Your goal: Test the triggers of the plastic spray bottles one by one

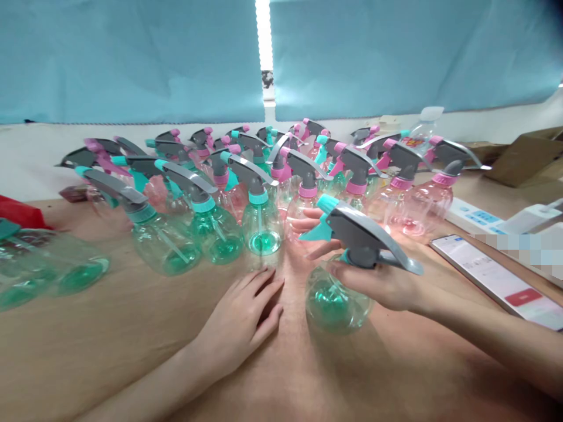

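Note:
A green spray bottle [338, 302] with a grey and teal trigger head is at the centre right, slightly tilted. My right hand [378, 281] is at its neck, thumb across the near side and the other fingers reaching out behind the head. To the left of it, my left hand [246, 313] lies on the wooden table [145, 363] with fingers spread a little and nothing in them. Just beyond its fingertips stands another green bottle [261, 228]. More green bottles and pink bottles [428, 202] stand in rows behind.
Two green bottles [83, 264] are at the left edge, near a red item [21, 212]. On the right are a phone [492, 278], a white power strip [475, 217] and a cardboard box [528, 157]. A clear bottle [424, 130] stands at the back.

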The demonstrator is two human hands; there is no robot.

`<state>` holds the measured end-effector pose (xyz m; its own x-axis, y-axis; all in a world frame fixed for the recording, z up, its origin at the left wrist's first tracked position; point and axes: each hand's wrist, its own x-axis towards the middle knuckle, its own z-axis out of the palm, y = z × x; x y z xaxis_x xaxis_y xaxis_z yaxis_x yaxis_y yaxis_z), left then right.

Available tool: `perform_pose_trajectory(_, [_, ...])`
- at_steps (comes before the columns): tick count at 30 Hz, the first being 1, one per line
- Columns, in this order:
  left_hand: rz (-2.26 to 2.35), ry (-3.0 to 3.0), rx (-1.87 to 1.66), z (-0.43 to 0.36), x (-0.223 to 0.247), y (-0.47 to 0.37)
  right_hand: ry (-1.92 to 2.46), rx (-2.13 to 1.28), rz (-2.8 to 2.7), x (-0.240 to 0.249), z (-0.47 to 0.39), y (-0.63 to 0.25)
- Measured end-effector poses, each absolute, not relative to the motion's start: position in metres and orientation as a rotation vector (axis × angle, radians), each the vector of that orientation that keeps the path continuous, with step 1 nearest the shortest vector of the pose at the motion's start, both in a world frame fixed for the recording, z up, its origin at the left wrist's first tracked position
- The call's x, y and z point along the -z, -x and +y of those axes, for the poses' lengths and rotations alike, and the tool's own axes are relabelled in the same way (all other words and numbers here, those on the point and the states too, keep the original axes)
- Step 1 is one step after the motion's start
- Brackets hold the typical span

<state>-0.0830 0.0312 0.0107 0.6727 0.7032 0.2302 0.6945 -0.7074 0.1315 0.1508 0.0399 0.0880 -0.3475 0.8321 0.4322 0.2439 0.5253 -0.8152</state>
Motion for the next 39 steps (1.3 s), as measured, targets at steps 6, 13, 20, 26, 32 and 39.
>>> perform_pose_trajectory(6, [1.188, -2.852, -0.405, 0.0306, -0.0109, 0.0835, 0.868, -0.819, -1.85, -0.0883, 0.0409, -0.1494])
perform_pose_trajectory(13, [1.172, -2.861, -0.415, 0.0309, -0.0098, 0.0831, 0.905, -0.808, -1.862, -0.0855, 0.0416, -0.1517])
perform_pose_trajectory(20, [1.17, -2.865, -0.403, 0.0323, -0.0103, 0.0835, 0.893, -0.83, -1.848, -0.0831, 0.0418, -0.1522])
perform_pose_trajectory(26, [1.178, -2.855, -0.408, 0.032, -0.0091, 0.0835, 0.892, -0.942, -1.853, -0.0853, 0.0407, -0.1528])
perform_pose_trajectory(32, [1.161, -2.845, -0.426, 0.0324, -0.0115, 0.083, 0.922, -0.927, -1.854, -0.0833, 0.0413, -0.1548])
perform_pose_trajectory(39, [1.164, -2.837, -0.413, 0.0328, -0.0112, 0.0832, 0.982, -0.83, -1.81, -0.0909, 0.0356, -0.1553])
